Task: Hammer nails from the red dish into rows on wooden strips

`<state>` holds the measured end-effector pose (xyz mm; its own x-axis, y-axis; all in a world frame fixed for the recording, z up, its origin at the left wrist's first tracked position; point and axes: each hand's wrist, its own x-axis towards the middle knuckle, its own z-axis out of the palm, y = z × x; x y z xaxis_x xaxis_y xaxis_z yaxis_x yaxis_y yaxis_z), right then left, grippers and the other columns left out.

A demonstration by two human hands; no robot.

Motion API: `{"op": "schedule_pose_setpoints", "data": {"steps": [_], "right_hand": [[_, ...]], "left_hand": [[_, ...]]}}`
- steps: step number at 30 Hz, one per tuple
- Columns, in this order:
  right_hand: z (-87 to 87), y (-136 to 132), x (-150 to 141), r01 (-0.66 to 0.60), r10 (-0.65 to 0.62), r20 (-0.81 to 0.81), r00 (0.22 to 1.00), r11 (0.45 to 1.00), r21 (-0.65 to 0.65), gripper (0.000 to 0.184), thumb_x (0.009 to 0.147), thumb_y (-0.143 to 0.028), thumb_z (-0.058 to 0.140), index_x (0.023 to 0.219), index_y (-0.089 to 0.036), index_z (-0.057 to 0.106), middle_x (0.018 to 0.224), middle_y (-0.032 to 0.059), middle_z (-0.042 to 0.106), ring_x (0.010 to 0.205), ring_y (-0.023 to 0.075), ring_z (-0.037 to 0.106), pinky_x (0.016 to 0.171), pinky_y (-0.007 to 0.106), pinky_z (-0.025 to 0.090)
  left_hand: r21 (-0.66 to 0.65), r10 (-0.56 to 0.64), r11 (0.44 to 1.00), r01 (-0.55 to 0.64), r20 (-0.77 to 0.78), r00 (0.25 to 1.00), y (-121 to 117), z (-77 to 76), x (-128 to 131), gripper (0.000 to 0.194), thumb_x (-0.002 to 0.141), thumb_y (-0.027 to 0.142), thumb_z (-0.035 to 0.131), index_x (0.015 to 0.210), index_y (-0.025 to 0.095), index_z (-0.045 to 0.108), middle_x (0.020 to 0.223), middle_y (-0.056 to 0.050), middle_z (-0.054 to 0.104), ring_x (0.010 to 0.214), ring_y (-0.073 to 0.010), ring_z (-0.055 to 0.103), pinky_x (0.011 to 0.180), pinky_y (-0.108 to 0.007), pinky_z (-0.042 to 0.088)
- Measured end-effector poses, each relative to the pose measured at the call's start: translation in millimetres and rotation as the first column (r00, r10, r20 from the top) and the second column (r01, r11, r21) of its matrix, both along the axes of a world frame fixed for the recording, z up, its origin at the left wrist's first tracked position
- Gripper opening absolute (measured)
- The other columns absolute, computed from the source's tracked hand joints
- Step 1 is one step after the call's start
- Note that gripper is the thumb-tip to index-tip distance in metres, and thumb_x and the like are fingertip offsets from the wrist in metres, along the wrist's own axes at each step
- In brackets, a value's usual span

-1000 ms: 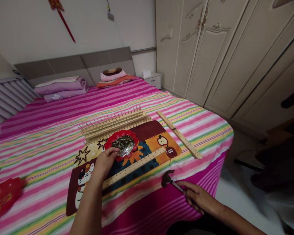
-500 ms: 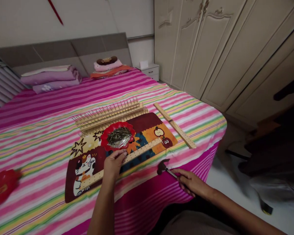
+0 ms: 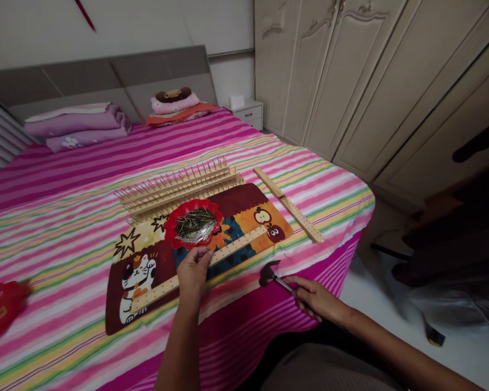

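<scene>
My left hand [image 3: 194, 267] rests over a pale wooden strip [image 3: 238, 247], its thumb and forefinger pinched together close to the strip's surface. What they pinch, if anything, is too small to make out. Rows of small dots, holes or nail heads, run along this strip, which lies slantwise across a patterned mat [image 3: 116, 304]. Just beyond the hand, a red scalloped bowl [image 3: 169, 231] holds a heap of nails [image 3: 195, 224]. Closed around its handle, my right hand [image 3: 315, 297] holds a hammer [image 3: 271, 272] low over the bed's near edge, apart from the strip.
Wooden strips bristling with upright nails [image 3: 179, 187] lie behind the bowl. To the right is a dotted wooden strip [image 3: 289, 205]. A red object [image 3: 4, 309] lies at far left on the striped bed cover [image 3: 65, 271]. Folded bedding [image 3: 79, 125] and a wardrobe [image 3: 330, 70] stand beyond.
The view has shifted slightly. My left hand has moved a little to the right along the strip, still pinched. The hammer stays in my right hand at nearly the same place.
</scene>
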<state>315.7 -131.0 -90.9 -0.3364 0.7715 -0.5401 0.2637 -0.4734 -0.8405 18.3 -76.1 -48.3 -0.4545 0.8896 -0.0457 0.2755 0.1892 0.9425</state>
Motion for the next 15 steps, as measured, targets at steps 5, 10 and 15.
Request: {"op": "schedule_pose_setpoints", "data": {"steps": [5,10,15], "right_hand": [[-0.3,-2.3,-0.3,0.007,-0.008,0.021,1.000,1.000,0.003,0.051,0.076,-0.027,0.039,0.126,-0.018,0.047,0.048,-0.0106,0.041,0.032,0.0046,0.032,0.031,0.014,0.023],[21.4,-4.9,-10.3,-0.005,0.005,-0.003,1.000,0.998,0.068,0.052,0.080,-0.034,0.043,0.127,-0.014,0.048,0.048,-0.0106,0.038,0.035,0.0055,0.031,0.034,0.016,0.023],[69.2,12.5,-38.1,-0.098,0.122,-0.024,0.992,0.887,0.451,0.042,0.085,-0.030,0.044,0.125,-0.018,0.053,0.054,-0.0068,0.046,0.045,0.0070,0.041,0.044,0.018,0.033]], "left_hand": [[0.000,-0.026,1.000,0.026,-0.119,0.993,-1.3,-1.3,2.3,0.026,0.062,0.043,0.063,0.074,0.020,0.066,0.070,0.000,0.067,0.066,-0.0137,0.058,0.065,-0.024,0.043],[0.010,-0.049,0.999,0.053,-0.247,0.968,-4.3,0.4,3.0,0.021,0.063,0.040,0.059,0.068,0.021,0.065,0.070,0.000,0.065,0.066,-0.0146,0.057,0.066,-0.026,0.042],[0.068,-0.050,0.995,0.076,-0.320,0.946,-5.1,-1.2,1.5,0.017,0.065,0.038,0.057,0.066,0.022,0.064,0.072,0.000,0.064,0.070,-0.0150,0.057,0.069,-0.026,0.043]]}}
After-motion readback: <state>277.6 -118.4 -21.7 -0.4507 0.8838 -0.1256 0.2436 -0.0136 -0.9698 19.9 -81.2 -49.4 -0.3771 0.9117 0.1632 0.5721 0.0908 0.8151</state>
